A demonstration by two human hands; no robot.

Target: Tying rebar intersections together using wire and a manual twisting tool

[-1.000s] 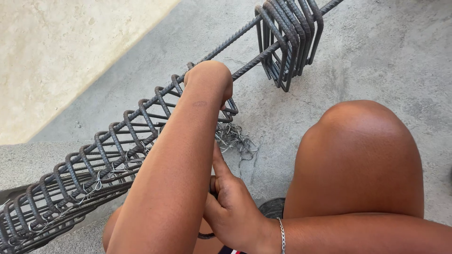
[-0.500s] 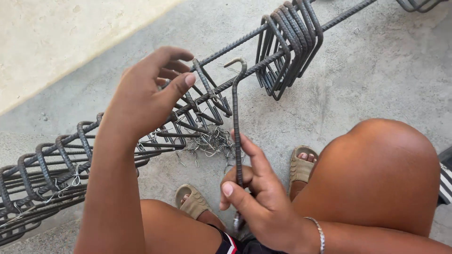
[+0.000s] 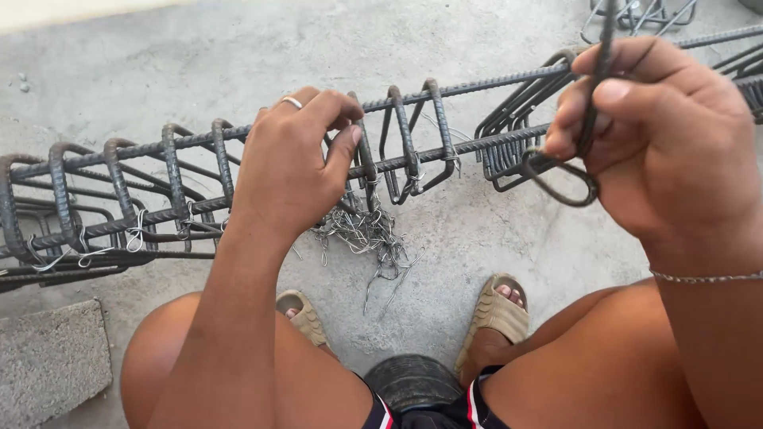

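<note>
Two hands are at work on a long cage of dark ribbed steel rebar [image 3: 445,86] lying across the grey concrete floor [image 3: 199,63] from nine o'clock to three o'clock. My left hand [image 3: 290,163], ring on one finger, is closed around a bent steel stirrup [image 3: 365,155] near the cage's middle. My right hand [image 3: 664,131], at two o'clock, pinches the shaft of a dark hooked steel tying tool [image 3: 586,119], its looped end hanging just beside the stacked stirrups there. Below the cage, at six o'clock from my left hand, lies a tangle of thin silver tie wires [image 3: 366,234]. Both tan sandals [image 3: 497,314] rest on the floor between my knees.
</note>
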